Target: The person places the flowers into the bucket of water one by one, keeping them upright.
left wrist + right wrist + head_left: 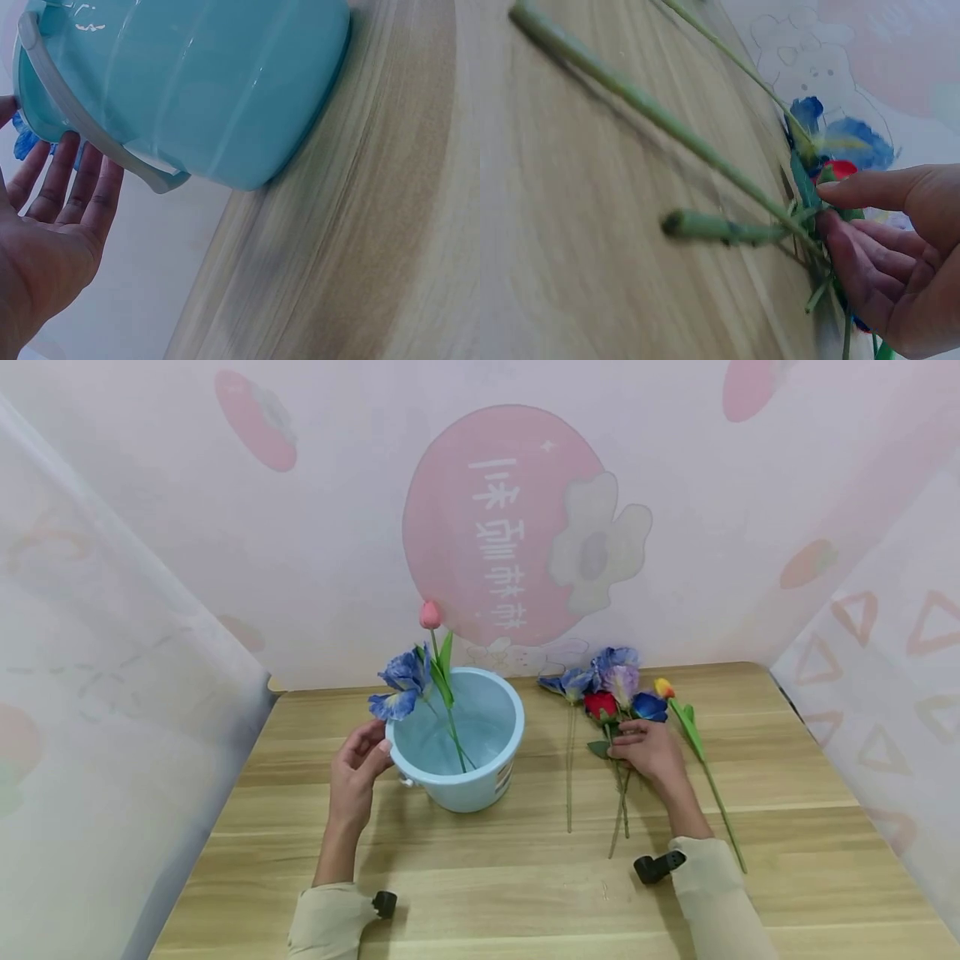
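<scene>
Left hand [360, 770]: fingers loosely extended, touching blue bucket [459, 793] at its rim. Right hand [651, 755]: pinching red rose [599, 704] by its stem (tail toward tabletop's [487, 893] near edge); bloom just beyond fingertips, pointing to far edge.

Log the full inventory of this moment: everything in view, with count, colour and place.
Bucket: 1, light blue, on table
Bucket handle: 1, pale, against bucket's side
Pink tulip: 1, pink, in bucket
Ruffled flower: 1, blue, in bucket
Loose ruffled flowers: overlapping, count unclear; blue, lilac; right of bucket
Red rose: 1, red, near right hand
Blue rose: 1, deep blue, beside it
Loose tulip: 1, orange-yellow, far right
Table: 1, wood-toned, beneath
Backdrop: whitish, pink prints, behind
Wrist devices: 2, black, at cuffs
Sleeves: 2, beige
Hands: 2, bare; left at bucket rim, right among stems
</scene>
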A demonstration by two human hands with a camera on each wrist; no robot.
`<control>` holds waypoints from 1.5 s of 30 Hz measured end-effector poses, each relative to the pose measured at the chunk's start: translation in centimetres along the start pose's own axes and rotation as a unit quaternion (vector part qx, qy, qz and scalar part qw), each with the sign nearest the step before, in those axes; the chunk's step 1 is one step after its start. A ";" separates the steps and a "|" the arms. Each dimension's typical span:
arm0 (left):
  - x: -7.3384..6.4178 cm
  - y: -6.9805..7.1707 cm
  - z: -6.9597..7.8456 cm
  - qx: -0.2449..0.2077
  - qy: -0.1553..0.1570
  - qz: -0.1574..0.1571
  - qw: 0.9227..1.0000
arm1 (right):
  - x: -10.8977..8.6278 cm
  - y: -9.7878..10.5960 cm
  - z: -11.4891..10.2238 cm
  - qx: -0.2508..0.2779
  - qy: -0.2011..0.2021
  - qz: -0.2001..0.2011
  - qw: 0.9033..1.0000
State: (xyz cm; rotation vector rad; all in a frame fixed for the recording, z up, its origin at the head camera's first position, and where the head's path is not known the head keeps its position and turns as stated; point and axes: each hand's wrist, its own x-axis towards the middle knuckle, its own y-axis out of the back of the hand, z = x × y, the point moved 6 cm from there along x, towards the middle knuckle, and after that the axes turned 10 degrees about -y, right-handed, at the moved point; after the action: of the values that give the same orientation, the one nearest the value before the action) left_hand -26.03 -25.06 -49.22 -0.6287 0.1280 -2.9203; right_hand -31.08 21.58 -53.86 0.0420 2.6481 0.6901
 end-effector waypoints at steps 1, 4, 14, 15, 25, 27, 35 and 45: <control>0.0 0.0 0.0 -0.001 -0.001 0.000 1.000 | 0.0 0.0 -0.1 -0.011 0.002 0.003 1.000; 0.1 -0.1 0.1 -0.003 -0.002 0.000 1.000 | -0.1 0.0 -0.4 -0.043 0.007 0.015 0.999; 0.1 -0.2 0.1 -0.004 -0.002 0.001 1.000 | -0.2 -0.2 -0.6 -0.082 0.020 0.055 0.995; 0.1 -0.2 0.0 -0.005 -0.002 0.001 1.000 | -0.2 -0.2 -0.6 -0.073 0.018 0.053 0.996; 0.0 0.0 0.0 -0.001 0.000 0.003 1.000 | -1.5 0.4 -1.5 0.078 0.008 -0.014 0.997; 0.1 0.0 -0.1 0.000 0.001 0.003 1.000 | -1.7 0.6 -1.7 0.089 0.011 -0.018 0.996; 0.0 0.1 -0.1 -0.003 -0.004 0.000 1.000 | -1.9 1.0 -2.2 0.162 0.027 -0.033 0.986; 0.0 0.0 0.0 0.000 -0.002 -0.001 1.000 | -2.9 1.7 -3.1 0.194 0.028 -0.033 0.980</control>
State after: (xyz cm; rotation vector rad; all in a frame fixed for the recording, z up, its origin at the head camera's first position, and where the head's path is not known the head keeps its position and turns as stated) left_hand -26.08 -25.10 -49.23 -0.6358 0.1254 -2.9212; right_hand -29.80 21.23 -49.50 0.0436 2.7833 0.1483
